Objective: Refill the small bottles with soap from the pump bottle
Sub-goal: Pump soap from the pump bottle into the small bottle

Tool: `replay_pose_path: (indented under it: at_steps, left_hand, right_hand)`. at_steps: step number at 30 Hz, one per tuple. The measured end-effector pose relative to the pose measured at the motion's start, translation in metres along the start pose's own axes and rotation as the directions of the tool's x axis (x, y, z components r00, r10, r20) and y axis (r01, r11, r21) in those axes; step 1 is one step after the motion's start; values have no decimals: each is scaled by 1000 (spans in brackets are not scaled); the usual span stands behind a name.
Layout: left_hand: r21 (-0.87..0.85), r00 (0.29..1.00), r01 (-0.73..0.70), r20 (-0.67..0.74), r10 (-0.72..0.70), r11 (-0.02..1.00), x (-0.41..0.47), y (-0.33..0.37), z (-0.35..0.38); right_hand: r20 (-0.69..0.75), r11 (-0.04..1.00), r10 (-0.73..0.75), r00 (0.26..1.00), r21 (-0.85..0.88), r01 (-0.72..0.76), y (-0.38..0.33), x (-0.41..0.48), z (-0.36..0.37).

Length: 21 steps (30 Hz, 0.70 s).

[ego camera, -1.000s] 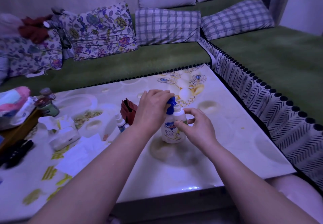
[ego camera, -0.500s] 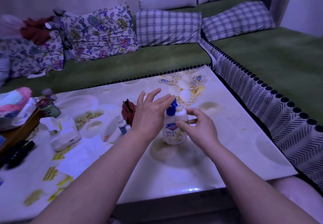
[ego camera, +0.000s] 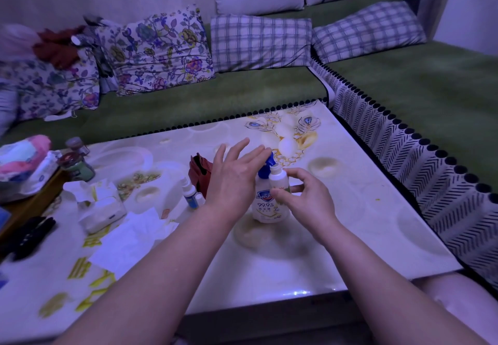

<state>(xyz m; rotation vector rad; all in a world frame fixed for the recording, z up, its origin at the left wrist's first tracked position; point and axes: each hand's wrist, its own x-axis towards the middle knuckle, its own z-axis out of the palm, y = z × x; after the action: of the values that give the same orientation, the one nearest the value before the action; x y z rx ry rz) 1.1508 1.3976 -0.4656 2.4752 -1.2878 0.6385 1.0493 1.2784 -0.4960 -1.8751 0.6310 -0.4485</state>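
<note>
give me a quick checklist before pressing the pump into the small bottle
1. Pump bottle upright on the table: ok.
2. Left hand open, fingers straight over the blue pump head: ok.
3. Right hand pinches the small bottle beside the pump head: ok.
4. Small bottle's mouth under the spout: cannot tell, too small to see.
5. Small bottle's fill level: cannot tell, it is opaque.

Dim room light with a blue-violet cast. A small glare streak sits on the desk near its front edge, perhaps from an overhead lamp. Shadows are faint. Wide-angle bending curves the sofa; far-left clutter looks smeared.
</note>
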Motion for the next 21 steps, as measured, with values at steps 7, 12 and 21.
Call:
replay_pose_path:
  at_steps: [7,12,21]
  left_hand:
    - [-15,1000,7,15,-7,1000,-7,3,6]
    - [-22,999,15,37,-15,1000,-4,3,3]
    - [-72,997,75,35,-73,995,-1,7,1]
  right_hand:
    - [5,1000,0,1000,-31,0,1,0,-1]
    - [-7,999,-14,1000,-50,14,1,0,0]
    - [6,999,0,1000,-43,0,0,2,-2]
